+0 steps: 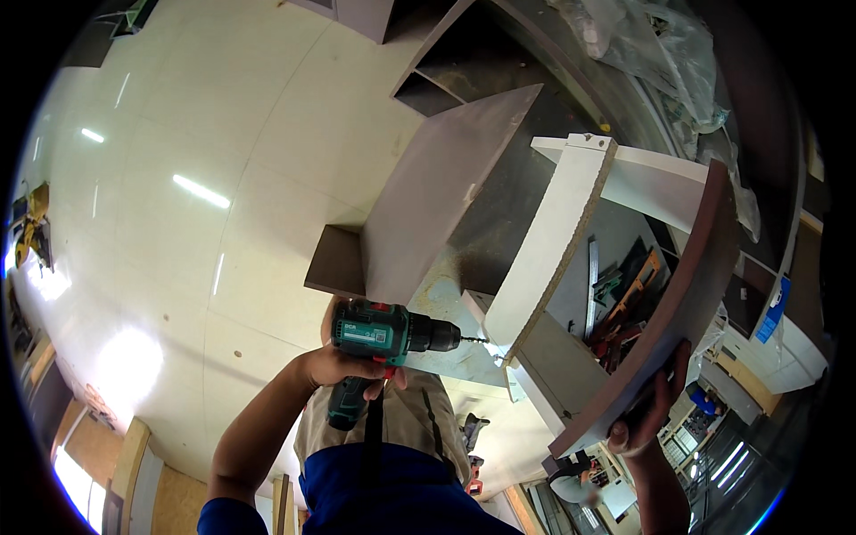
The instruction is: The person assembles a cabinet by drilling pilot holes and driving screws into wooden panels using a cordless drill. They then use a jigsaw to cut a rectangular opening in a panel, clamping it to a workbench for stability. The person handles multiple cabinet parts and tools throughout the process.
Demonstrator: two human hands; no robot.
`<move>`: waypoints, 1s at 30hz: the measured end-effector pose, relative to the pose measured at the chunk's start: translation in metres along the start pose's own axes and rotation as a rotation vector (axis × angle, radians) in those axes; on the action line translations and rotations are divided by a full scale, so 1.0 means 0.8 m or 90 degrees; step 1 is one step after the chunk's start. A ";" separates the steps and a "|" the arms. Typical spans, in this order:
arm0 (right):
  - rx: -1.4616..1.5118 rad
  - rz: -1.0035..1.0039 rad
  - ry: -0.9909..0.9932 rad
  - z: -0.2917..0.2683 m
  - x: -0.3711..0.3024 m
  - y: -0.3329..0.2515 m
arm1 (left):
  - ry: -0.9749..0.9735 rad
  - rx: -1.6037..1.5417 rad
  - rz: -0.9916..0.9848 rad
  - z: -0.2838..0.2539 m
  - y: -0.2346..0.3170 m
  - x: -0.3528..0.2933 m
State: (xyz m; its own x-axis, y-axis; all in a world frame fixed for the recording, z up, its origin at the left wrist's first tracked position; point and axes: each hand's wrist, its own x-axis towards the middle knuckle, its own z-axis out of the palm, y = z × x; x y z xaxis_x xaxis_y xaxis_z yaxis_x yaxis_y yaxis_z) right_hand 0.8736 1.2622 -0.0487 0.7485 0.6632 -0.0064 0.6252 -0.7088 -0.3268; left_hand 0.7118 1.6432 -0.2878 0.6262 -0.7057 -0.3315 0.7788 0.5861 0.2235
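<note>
My left hand [346, 367] is wrapped round the grip of a green and black cordless drill [373, 332]. A twist bit [474, 339] sticks out of its chuck to the right, its tip close to the near corner of a white drawer box [551, 254]; whether the tip touches cannot be made out. The drawer box stands tilted and has a curved, dark brown front [682, 276] on its right. My right hand [654, 408] grips the lower part of that front from outside, thumb on one face and fingers on the other.
Beyond the drawer stands a grey-brown cabinet carcass [428, 187] with a small dark panel [334, 260]. Several hand tools [629, 299] lie behind the drawer opening. Clear plastic wrapping [655, 53] lies at the far right. A blue-labelled item [773, 310] is at right.
</note>
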 end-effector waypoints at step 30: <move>-0.008 0.023 -0.026 -0.004 -0.009 0.002 | 0.004 -0.150 -0.020 0.002 -0.014 0.009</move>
State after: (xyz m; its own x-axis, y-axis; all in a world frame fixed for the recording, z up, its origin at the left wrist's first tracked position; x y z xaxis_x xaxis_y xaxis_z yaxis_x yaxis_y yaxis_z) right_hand 0.8697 1.2553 -0.0459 0.7609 0.6464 -0.0571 0.6010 -0.7352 -0.3136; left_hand 0.7077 1.6312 -0.2914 0.6014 -0.7224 -0.3414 0.7671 0.6416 -0.0062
